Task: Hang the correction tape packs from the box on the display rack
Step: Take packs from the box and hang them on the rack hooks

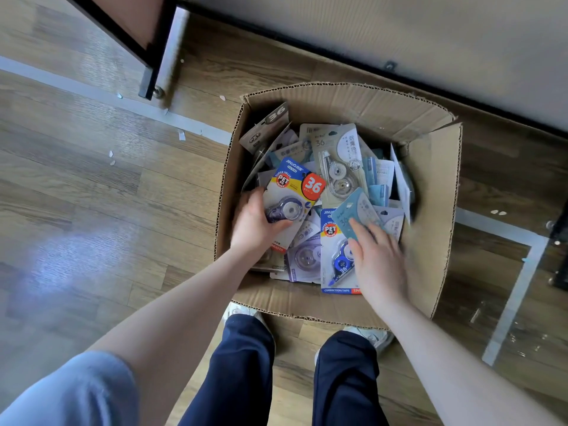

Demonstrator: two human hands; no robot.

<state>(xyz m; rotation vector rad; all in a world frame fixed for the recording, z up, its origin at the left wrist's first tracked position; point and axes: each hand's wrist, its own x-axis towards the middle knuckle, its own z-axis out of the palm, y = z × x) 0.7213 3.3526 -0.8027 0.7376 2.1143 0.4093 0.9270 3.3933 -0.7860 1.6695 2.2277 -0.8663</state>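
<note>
An open cardboard box stands on the wooden floor, filled with several correction tape packs. My left hand grips a blue, yellow and red pack marked 36, thumb across its blister. My right hand holds a pale teal pack, lifted at an angle above the pile. Under it lies another blue pack with a blue dispenser. A light grey pack lies at the back of the pile. No display rack shows in the head view.
A dark metal furniture leg stands at the upper left, and a dark baseboard runs along the wall behind the box. My legs and shoes are just in front of the box. Paper scraps lie on the floor.
</note>
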